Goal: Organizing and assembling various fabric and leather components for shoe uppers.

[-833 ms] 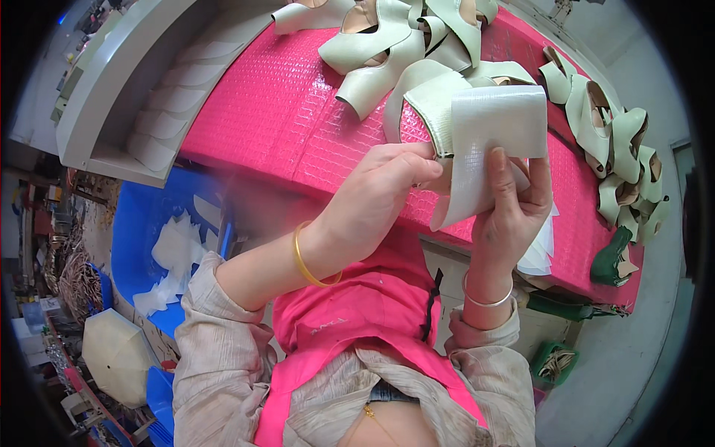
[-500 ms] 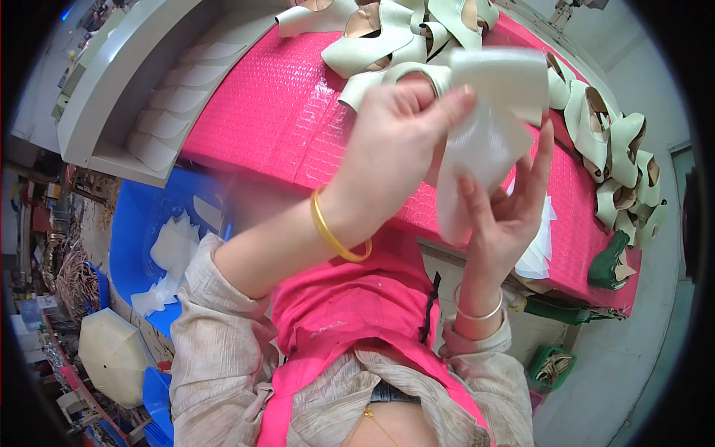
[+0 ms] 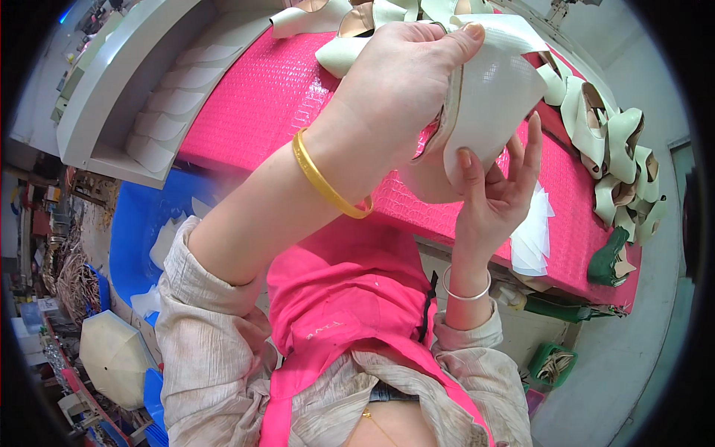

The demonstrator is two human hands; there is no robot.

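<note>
Both my hands hold up a pale whitish-green shoe upper (image 3: 500, 78) above the pink table. My left hand (image 3: 398, 93), with a gold bangle at the wrist, is closed on its upper left edge, thumb on the outer face. My right hand (image 3: 495, 186), wearing a silver bangle, has its thumb on the lower edge. The other fingers of that hand are partly behind the piece, the index finger stretched upward. A curved opening with a beige inner edge shows beside my left palm. Thin white cut sheets (image 3: 532, 237) lie on the table just beyond my right hand.
More pale shoe uppers (image 3: 623, 145) lie along the far and right sides of the pink table (image 3: 257, 97). A grey shelf unit (image 3: 112, 89) with curved white pieces stands left. Below it is a blue bin (image 3: 134, 231). A dark green piece (image 3: 611, 261) lies at the right corner.
The shoe upper has been turned and raised, so its broad outer face and opening now show. My left hand has moved up; my right hand has shifted slightly, its thumb still on the piece.
</note>
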